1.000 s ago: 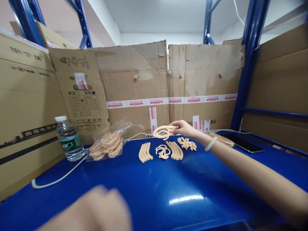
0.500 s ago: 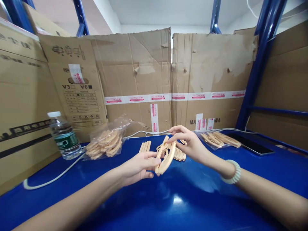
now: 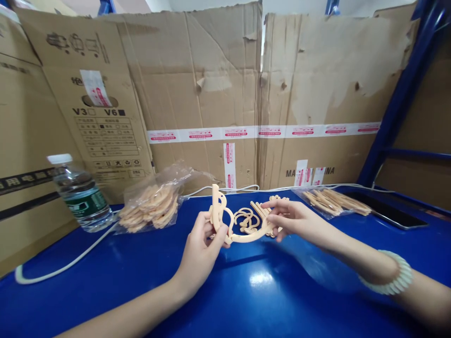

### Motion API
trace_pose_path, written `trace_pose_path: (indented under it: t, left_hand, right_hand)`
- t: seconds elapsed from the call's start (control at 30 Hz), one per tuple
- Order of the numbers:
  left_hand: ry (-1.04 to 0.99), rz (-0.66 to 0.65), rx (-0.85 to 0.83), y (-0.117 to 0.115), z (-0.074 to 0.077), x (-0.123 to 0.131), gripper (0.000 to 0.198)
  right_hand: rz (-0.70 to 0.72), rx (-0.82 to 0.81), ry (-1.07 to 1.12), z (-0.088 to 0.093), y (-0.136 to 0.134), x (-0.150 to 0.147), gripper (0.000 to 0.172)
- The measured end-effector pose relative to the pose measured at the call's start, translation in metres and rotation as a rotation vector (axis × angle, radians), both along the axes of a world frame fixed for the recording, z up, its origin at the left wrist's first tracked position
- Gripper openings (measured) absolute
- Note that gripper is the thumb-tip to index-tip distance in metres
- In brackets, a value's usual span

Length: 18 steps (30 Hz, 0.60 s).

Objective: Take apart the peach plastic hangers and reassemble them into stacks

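Observation:
Between my hands, above the blue table [image 3: 211,295], is a beige jointed piece that looks like a folding hanger [image 3: 247,238], spread open. My left hand [image 3: 204,246] pinches it at the joint, where a straight bar and a curled part stand upright. My right hand [image 3: 289,218] grips the far end of its curved arm, fingertips closed over that end. Just behind lie loose beige curled hooks [image 3: 246,219] and thin straight bars [image 3: 259,210], partly hidden by the right hand.
To the left stand a water bottle [image 3: 80,195] and a clear bag of beige parts [image 3: 150,206]. On the right lie another bagged bundle [image 3: 333,201] and a black phone [image 3: 391,213]. A white cable [image 3: 70,265] runs along the table. Cardboard sheets [image 3: 197,103] wall the back.
The hanger has gone from folded together to spread open, its curved arm swung right and down with my right hand. My left hand has turned more upright. The view has tipped lower.

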State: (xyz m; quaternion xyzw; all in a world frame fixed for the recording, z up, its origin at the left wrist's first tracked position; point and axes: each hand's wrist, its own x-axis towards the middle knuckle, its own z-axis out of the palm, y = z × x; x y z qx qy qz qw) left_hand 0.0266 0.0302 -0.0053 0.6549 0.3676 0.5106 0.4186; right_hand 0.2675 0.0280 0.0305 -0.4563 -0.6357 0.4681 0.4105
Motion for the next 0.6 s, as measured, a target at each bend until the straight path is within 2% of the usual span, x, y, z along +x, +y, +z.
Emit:
trace_pose_path:
  t: [0.07,0.13,0.27,0.43,0.6]
  left_hand:
    - [-0.014,0.030,0.032,-0.001,-0.001,-0.001,0.022]
    - [-0.023,0.063,0.054,-0.002,-0.001,-0.001,0.023]
    - [0.008,0.079,0.050,-0.004,0.000,-0.003,0.020]
    - [0.121,-0.124,0.070,-0.011,0.007,-0.005,0.021]
    - [0.052,-0.445,0.000,-0.016,0.009,-0.002,0.026]
  right_hand:
    - [0.049,-0.042,-0.024,0.000,0.001,0.003,0.026]
    - [0.026,-0.030,-0.022,-0.002,0.002,0.005,0.029]
    - [-0.088,0.021,0.221,-0.009,0.004,0.004,0.033]
    - [0.020,-0.205,0.467,-0.019,0.000,-0.008,0.041]
    - [0.058,-0.102,0.435,-0.023,-0.008,-0.019,0.039]
